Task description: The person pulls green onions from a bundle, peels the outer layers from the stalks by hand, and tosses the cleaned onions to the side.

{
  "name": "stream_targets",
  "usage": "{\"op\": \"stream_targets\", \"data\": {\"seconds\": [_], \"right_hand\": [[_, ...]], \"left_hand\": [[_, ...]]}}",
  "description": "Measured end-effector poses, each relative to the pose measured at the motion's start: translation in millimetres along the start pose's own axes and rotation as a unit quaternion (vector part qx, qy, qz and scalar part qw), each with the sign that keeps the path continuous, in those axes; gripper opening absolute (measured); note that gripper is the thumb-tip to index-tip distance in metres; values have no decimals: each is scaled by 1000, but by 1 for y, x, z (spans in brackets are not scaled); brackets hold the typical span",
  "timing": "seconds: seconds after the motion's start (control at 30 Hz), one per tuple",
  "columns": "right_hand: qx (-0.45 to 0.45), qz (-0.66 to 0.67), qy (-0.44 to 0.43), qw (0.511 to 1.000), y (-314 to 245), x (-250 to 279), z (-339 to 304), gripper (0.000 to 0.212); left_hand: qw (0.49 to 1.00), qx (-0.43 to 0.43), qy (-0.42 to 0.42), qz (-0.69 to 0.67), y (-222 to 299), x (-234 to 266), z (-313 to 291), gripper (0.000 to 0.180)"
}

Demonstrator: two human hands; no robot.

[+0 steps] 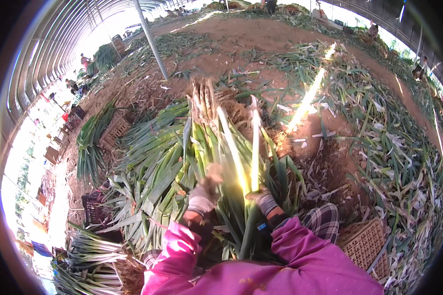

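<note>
Currently gripping two leeks [255, 152] in the closed right hand [264, 199]; cannot tell the grip of the blurred left hand [204, 193], over one leek heap [152, 169].

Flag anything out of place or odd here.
Loose leaves lie strewn across the ground at right, pointing every way, unlike the neatly laid bundle at lower left. Nothing odd about the stalks in the right hand.

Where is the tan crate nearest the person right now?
In the head view, the tan crate sits at lower right, just right of the plaid cloth.
</note>
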State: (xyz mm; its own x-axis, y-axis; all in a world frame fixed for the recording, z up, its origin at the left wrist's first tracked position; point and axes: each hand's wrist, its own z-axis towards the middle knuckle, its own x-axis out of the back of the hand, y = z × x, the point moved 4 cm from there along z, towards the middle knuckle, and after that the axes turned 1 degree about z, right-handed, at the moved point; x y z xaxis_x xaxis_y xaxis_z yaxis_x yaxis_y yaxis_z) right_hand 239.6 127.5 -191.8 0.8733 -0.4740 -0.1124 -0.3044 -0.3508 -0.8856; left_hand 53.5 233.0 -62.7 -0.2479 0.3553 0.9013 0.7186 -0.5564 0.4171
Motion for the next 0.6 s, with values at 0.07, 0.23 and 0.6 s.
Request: {"op": "stream_targets", "data": {"seconds": [0.07,0.23,0.6], "right_hand": [[101,104,33,989,-16,34,-25,34],[238,327,101,909,-103,104,-84,39],[130,236,-2,963,-126,94,-40,34]], "left_hand": [[991,-102,-81,-17,29,-16,-24,65],[878,-53,92,-467,0,-58,-31,71],[981,24,45,-187,2,-6,33,60]]}}
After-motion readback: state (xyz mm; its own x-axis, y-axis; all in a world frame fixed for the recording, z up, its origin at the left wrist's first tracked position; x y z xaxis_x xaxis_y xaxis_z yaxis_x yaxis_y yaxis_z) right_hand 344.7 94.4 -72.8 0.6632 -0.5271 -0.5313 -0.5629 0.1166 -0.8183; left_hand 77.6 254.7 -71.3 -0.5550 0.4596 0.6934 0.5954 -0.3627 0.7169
